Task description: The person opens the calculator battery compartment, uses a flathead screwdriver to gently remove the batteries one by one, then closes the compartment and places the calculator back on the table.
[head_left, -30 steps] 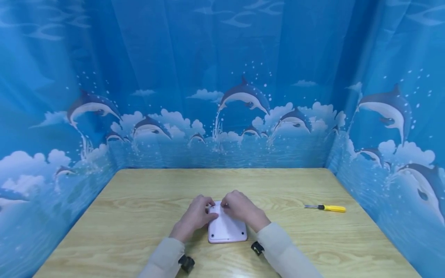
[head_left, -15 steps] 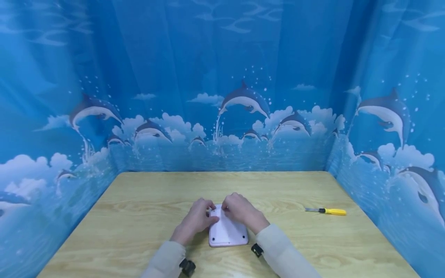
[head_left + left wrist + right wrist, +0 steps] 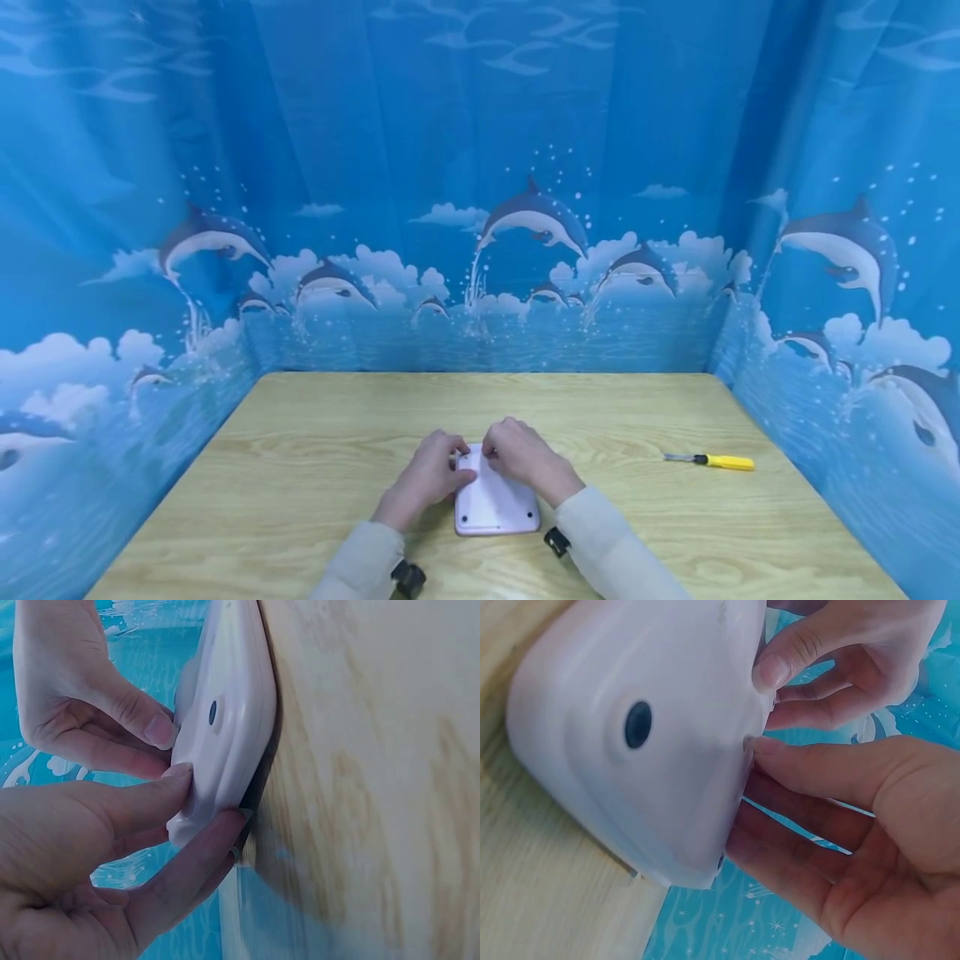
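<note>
Kinda glossy white plastic device (image 3: 497, 502), rounded corners, round black feet (image 3: 465, 519) facing up, lay on the wood-grain bench (image 3: 337, 467) about midway between its left and right edges, long axis running toward the far edge. The left hand (image 3: 431, 472) pinched its far-left corner, thumb on top; the right hand (image 3: 522, 454) arched in, thumb and curled fingers gripping its far edge. A yellow-handled screwdriver (image 3: 712, 461) sat nearer the bench's right edge, tip pointing left.

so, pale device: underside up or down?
Looks underside up: the pale device shows dark, foot-like pads near the corners of its upward face. Its opposite face is hidden.
</note>
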`<action>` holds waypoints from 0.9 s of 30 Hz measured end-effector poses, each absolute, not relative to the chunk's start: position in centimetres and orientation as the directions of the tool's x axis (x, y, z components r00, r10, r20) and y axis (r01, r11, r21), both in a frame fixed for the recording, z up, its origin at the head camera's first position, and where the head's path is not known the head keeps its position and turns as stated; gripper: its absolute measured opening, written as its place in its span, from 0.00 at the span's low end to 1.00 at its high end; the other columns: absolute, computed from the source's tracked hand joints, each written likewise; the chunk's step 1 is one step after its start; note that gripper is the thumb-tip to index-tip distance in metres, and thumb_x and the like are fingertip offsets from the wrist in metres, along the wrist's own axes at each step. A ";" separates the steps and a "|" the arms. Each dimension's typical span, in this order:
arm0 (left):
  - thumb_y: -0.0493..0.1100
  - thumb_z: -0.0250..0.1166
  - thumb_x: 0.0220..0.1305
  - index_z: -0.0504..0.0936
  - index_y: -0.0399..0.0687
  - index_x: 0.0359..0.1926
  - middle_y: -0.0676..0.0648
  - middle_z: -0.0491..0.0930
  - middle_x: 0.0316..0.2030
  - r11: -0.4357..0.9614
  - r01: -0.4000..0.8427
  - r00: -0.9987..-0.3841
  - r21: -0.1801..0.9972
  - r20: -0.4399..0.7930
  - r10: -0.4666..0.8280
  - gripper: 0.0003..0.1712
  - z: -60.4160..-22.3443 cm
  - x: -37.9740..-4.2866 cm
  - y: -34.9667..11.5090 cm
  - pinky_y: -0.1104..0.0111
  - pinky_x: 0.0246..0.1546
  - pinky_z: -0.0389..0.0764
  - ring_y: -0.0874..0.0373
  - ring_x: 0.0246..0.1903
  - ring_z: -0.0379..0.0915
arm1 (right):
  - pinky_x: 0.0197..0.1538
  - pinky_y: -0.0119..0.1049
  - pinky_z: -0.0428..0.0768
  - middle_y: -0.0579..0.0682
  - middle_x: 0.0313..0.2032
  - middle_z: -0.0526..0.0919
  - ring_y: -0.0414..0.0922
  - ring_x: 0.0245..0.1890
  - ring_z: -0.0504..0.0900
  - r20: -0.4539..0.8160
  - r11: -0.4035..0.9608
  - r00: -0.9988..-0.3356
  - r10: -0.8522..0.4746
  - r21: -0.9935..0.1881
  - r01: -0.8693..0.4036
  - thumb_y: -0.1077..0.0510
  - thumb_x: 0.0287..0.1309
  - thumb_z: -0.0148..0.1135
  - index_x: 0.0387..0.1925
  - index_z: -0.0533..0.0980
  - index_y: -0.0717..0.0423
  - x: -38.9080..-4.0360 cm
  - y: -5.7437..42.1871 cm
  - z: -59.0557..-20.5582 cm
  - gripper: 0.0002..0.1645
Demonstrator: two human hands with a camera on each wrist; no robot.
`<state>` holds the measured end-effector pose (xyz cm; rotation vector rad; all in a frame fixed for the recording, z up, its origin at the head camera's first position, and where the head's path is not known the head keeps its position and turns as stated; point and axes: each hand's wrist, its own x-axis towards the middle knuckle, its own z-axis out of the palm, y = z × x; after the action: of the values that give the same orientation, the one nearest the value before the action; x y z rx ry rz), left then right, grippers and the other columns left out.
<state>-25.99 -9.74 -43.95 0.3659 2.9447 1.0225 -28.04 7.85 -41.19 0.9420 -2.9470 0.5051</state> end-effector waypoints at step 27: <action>0.38 0.77 0.57 0.84 0.40 0.45 0.45 0.74 0.38 0.747 0.175 -0.978 0.641 0.029 0.204 0.16 -43.9 -26.0 -9.3 0.68 0.35 0.82 0.56 0.37 0.75 | 0.37 0.27 0.84 0.56 0.35 0.91 0.42 0.32 0.87 0.089 0.762 -0.805 -0.586 -0.278 -0.585 0.70 0.56 0.71 0.36 0.88 0.60 -27.5 7.9 -40.8 0.07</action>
<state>-25.98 -9.34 -43.91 0.3148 2.8963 1.0562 -27.54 7.90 -40.82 0.9812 -2.9517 0.4633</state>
